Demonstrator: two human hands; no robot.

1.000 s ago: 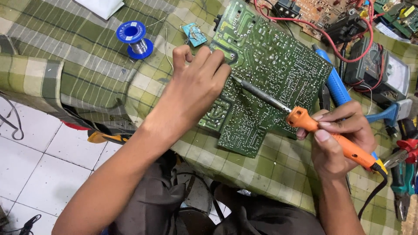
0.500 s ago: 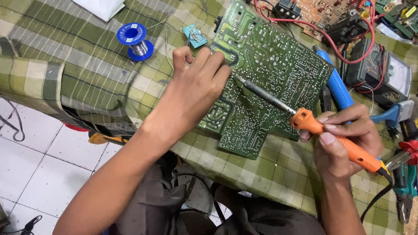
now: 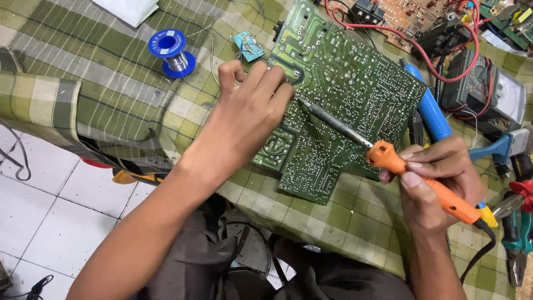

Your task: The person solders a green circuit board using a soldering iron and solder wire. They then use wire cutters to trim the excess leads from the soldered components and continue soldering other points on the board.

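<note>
Gripping the orange handle of a soldering iron (image 3: 427, 183), the right hand (image 3: 438, 186) is seen at the near right edge of the table, its fingers wrapped around the handle and the thumb laid along its top. A black cord is led from the rear of the handle down past the wrist. The iron's dark metal shaft is angled up and to the left, and its tip is set against the solder side of a large green circuit board (image 3: 344, 111), just beside the fingertips of the left hand (image 3: 250, 111). That left hand is laid palm-down on the board's left edge, its fingers bent and bunched together near the tip; whether anything is pinched between them cannot be told. The board is spread flat on a green checked cloth (image 3: 83, 72) covering the table. To the right, a blue-handled tool (image 3: 430, 114) and pliers (image 3: 519, 233) are laid beside the board. Farther back, a blue spool of solder wire (image 3: 172, 53) is stood on the cloth, a small teal board (image 3: 248, 44) is placed near it, and a meter (image 3: 488, 91) with red leads is set at the far right.
</note>
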